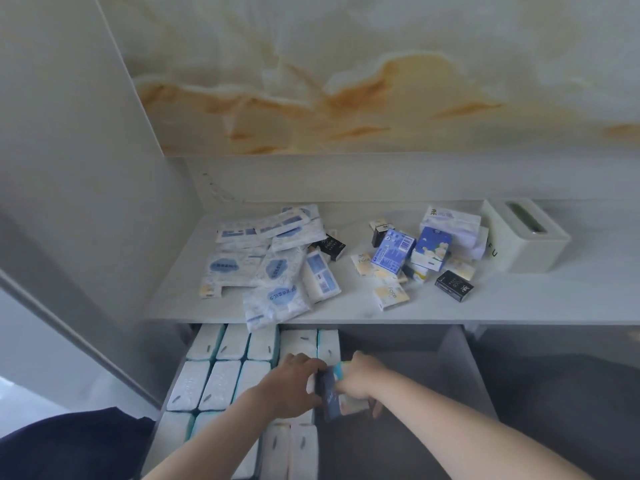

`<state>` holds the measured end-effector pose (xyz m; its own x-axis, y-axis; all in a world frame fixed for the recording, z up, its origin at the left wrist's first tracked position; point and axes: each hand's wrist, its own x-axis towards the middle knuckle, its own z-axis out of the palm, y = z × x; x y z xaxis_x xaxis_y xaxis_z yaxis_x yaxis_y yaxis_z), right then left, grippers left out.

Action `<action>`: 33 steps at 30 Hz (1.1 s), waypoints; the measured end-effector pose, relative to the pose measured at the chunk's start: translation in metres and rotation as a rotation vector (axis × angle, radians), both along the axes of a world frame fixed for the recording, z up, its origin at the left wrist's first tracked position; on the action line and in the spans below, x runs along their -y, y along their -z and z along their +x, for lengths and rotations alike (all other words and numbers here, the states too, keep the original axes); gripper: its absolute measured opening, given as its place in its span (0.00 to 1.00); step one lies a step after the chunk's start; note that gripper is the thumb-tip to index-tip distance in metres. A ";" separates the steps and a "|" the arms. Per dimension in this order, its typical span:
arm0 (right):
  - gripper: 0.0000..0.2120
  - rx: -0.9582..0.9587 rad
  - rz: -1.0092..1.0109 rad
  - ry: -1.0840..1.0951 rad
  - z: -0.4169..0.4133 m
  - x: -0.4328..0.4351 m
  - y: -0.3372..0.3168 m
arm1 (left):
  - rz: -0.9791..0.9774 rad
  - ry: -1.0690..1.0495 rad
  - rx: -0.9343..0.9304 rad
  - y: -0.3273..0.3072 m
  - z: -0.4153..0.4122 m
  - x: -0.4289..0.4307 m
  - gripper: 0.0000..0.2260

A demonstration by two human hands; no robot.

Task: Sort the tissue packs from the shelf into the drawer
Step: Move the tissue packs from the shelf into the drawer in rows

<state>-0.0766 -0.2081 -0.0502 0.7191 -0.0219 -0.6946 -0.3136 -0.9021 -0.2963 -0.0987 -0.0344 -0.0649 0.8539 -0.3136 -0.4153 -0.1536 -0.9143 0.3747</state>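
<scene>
Nearest, in the open drawer [460,362], the two hands meet close to its middle. The left hand [294,382] curls its fingers on a dark blue pocket pack [329,396] that stands on its edge. The right hand [360,379] grips some pale pocket packs [353,405] just beside it, touching the dark one; how many it holds I cannot tell. The left half of the drawer is filled with rows of white tissue packs [221,386], standing tight together, while the right half shows its grey bottom. Directly above the back of the drawer lies the grey shelf [519,303]. Above the drawer's left part there is a loose pile of blue-and-white soft packs [273,261], and one soft pack [273,306] hangs over the edge towards the drawer. Above its right part small pocket packs [408,258] lie mixed, with a black pack [453,285] near them. Farther right from the drawer stands a cream tissue box [523,237].
</scene>
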 end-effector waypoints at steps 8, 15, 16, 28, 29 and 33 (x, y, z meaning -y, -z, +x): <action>0.18 -0.136 0.224 0.181 0.001 -0.032 0.041 | 0.058 0.041 0.010 0.019 0.007 -0.008 0.33; 0.20 0.046 0.088 0.212 0.006 -0.033 0.066 | 0.116 0.136 0.081 0.030 0.012 0.003 0.31; 0.20 0.077 0.086 0.196 0.006 -0.033 0.068 | 0.173 0.177 0.098 0.031 0.012 0.005 0.31; 0.07 0.827 -0.048 -0.298 0.064 0.057 -0.069 | -0.112 0.038 0.218 -0.032 0.052 0.049 0.15; 0.06 0.916 -0.041 -0.254 0.072 0.070 -0.079 | -0.153 0.025 0.275 -0.042 0.059 0.061 0.14; 0.10 1.095 -0.103 -0.118 0.105 0.125 -0.095 | -0.246 0.020 0.483 -0.075 0.095 0.114 0.14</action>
<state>0.0286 -0.3334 0.0446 0.9452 0.0665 0.3197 0.1622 -0.9454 -0.2828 -0.0041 -0.1483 0.0097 0.9223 -0.3703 0.1109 -0.3780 -0.8038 0.4594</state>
